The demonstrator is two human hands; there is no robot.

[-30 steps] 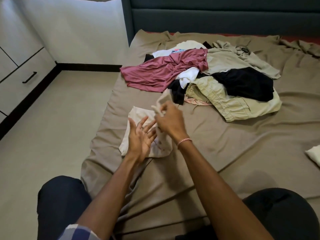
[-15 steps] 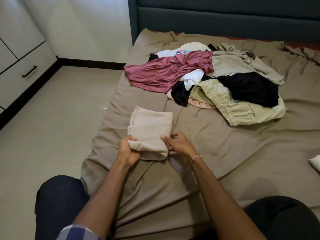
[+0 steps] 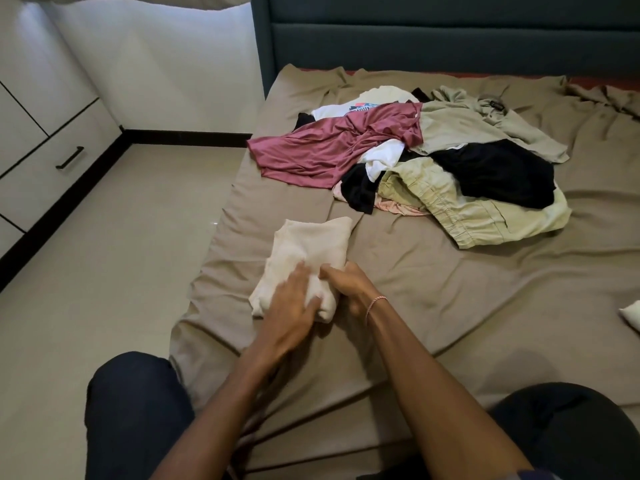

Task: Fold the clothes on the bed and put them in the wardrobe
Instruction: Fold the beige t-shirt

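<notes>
**Both hands on the folded cream garment at the bed's near edge**

The left hand [image 3: 294, 308] lies flat on top of the folded cream cotton garment [image 3: 304, 258], fingers spread and extended, palm pressing down on its near half; it is slightly blurred. The right hand [image 3: 349, 285], a thin pink thread bracelet [image 3: 375, 303] at its wrist, is curled against the garment's near right corner, fingers bent around the fabric edge in a loose grip. The garment rests on the wrinkled tan bedsheet [image 3: 433, 306], near the left edge of the bed. Well apart, toward the dark teal padded headboard [image 3: 450, 39], sits the unfolded pile: a maroon jersey shirt [image 3: 329, 147], a black garment [image 3: 498, 173], pale green trousers [image 3: 485, 216] and white pieces. White wardrobe drawers [image 3: 45, 157] stand at far left.
</notes>
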